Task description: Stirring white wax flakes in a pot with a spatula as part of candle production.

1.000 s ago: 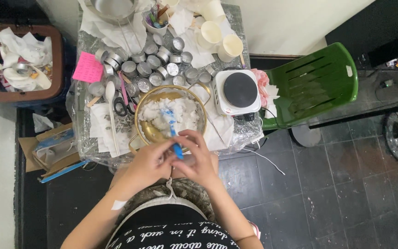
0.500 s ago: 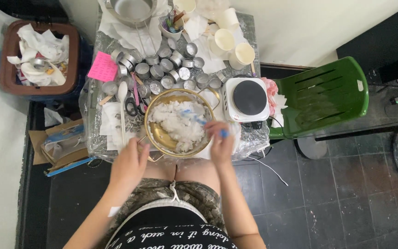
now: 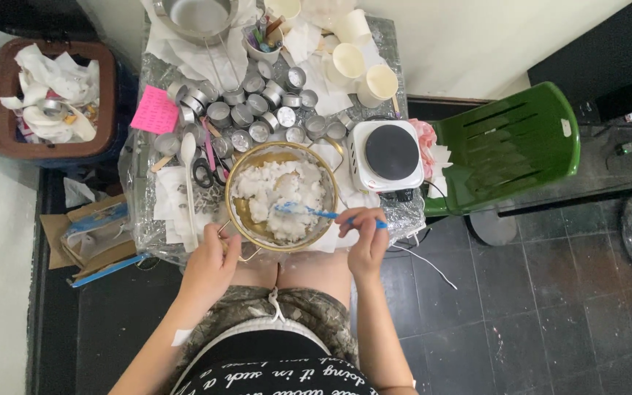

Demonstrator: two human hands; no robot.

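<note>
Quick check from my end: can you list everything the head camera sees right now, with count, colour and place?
Metal bowl: one, gold, table front, holds white lumps.
Blue stick tool: one, tip in the lumps.
Small tins: many, silver, table middle.
Hot plate: one, white with black top, table right.
Paper cups: several, cream, table back.
Pink note: one, table left.
Scissors: one, black handles, left of bowl.
Bin: one, brown, left, holds white paper.
Chair: one, green, right.
Left hand: at bowl's near rim.
Right hand: holds the stick tool.
</note>
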